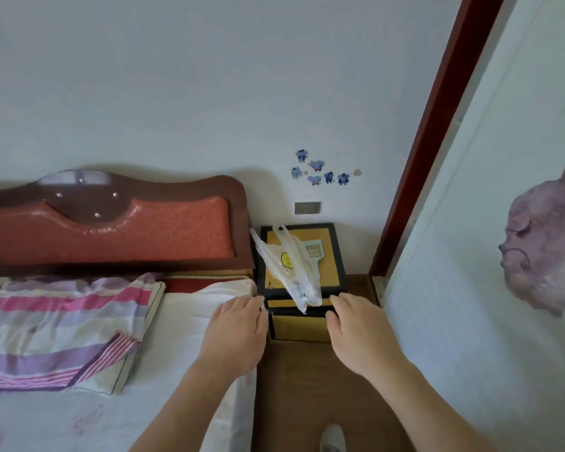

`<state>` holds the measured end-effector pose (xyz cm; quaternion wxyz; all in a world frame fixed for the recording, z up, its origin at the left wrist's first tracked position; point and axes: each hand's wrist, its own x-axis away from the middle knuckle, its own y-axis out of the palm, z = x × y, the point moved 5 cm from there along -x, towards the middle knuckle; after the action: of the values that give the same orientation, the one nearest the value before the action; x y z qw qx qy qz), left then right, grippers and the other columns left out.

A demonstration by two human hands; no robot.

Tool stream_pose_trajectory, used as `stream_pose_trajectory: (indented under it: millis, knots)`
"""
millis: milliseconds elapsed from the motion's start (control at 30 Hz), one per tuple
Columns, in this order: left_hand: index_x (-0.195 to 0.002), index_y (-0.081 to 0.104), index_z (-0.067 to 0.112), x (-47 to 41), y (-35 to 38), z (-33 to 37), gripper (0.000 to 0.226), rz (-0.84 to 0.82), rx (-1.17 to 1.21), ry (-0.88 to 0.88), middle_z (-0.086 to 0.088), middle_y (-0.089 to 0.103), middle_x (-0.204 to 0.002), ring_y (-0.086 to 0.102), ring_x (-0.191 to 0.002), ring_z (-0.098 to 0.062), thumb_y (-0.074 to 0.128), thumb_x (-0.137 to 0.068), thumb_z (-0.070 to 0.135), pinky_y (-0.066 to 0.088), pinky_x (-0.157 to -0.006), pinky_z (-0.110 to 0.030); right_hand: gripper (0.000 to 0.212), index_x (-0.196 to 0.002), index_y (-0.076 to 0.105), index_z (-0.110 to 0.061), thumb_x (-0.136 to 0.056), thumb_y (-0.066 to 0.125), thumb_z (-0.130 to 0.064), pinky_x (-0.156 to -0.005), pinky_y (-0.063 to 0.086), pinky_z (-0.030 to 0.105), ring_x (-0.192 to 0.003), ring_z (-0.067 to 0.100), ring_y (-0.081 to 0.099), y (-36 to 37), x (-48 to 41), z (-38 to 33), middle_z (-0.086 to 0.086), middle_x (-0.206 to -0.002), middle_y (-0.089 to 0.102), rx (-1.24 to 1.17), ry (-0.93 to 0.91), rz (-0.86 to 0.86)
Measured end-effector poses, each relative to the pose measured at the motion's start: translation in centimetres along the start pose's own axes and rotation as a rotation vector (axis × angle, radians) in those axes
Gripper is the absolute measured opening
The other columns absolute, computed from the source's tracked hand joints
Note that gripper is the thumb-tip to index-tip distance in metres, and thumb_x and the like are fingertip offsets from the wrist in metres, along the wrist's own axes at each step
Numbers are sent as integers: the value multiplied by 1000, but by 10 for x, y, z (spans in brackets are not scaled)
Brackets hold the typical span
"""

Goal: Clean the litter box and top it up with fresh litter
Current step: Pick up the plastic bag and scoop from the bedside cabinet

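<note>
A clear plastic bag (289, 265) with a yellow smiley print lies across the top of a black and yellow bedside cabinet (333, 272). Partly under the bag sits a pale slotted litter scoop (314, 250). My left hand (238, 334) reaches forward with relaxed fingers, just left of the cabinet's front edge, holding nothing. My right hand (359, 334) reaches forward too, fingers loose, just right of the bag's lower tip. Neither hand touches the bag. No litter box is in view.
A bed (183, 353) with a white sheet and a striped pillow (56, 331) fills the left, with a red and brown headboard (111, 223) behind. An open white door (470, 288) stands at the right. Brown floor (307, 386) runs between the bed and the door.
</note>
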<state>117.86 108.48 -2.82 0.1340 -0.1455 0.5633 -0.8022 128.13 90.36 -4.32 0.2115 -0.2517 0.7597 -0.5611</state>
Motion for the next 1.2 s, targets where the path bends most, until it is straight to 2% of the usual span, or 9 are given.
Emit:
stream_pose_trajectory:
  millis: [133,233,400,533,733,1000,1100,1200]
  knots:
    - [-134,50,28,-83,11,3,42,12,5,-48,9,54,-133,46,-127,-13,25,-102,38,35,-111,-33,34,-122,56,-22,-102,32,-37,-86,47,23,-105,11,57,-5,-81,38,-10,-112,59,17,-34,-3]
    - [-126,54,28,-131,15,5,40,20,1,-64,10,58,-124,50,-121,-12,24,-101,39,39,-106,-33,36,-128,55,-21,-103,33,-37,-91,47,26,-109,12,57,-8,-134,60,-7,-120,61,41,-48,2]
    - [-127,53,24,-192,26,-1,38,-22,13,-114,5,58,-127,48,-122,-16,28,-101,35,35,-105,-34,36,-128,55,-22,-102,33,-37,-85,46,23,-102,9,56,8,-200,80,-8,-114,60,73,-60,-59]
    - [-139,46,23,-241,41,-19,43,-58,27,-114,2,54,-136,45,-128,-20,29,-101,36,33,-110,-37,35,-125,55,-22,-102,34,-38,-84,48,25,-102,11,57,31,-248,89,-6,-116,61,69,-37,-92]
    - [-138,47,23,-314,80,-51,44,-103,14,-86,2,57,-131,50,-122,-21,29,-100,37,38,-105,-38,27,-103,55,-24,-100,32,-37,-72,51,29,-84,10,55,89,-308,99,-8,-96,58,60,-1,-122]
    - [-142,42,21,-384,163,-95,46,-234,87,-216,-3,53,-136,49,-124,-26,32,-100,38,41,-102,-42,30,-112,56,-19,-101,33,-36,-71,47,30,-88,14,52,188,-369,135,-1,-104,59,-7,70,-232]
    - [-136,45,18,-400,207,-112,42,-285,118,-281,-6,54,-132,50,-122,-27,34,-101,38,43,-99,-43,34,-120,56,-17,-101,35,-35,-78,52,35,-94,16,54,231,-382,153,1,-109,60,-60,101,-275]
    - [-136,45,18,-411,250,-133,43,-311,128,-374,-6,55,-131,50,-122,-26,35,-101,41,45,-96,-42,29,-114,57,-19,-101,37,-35,-74,52,34,-88,13,53,268,-389,169,-2,-101,59,-94,121,-290]
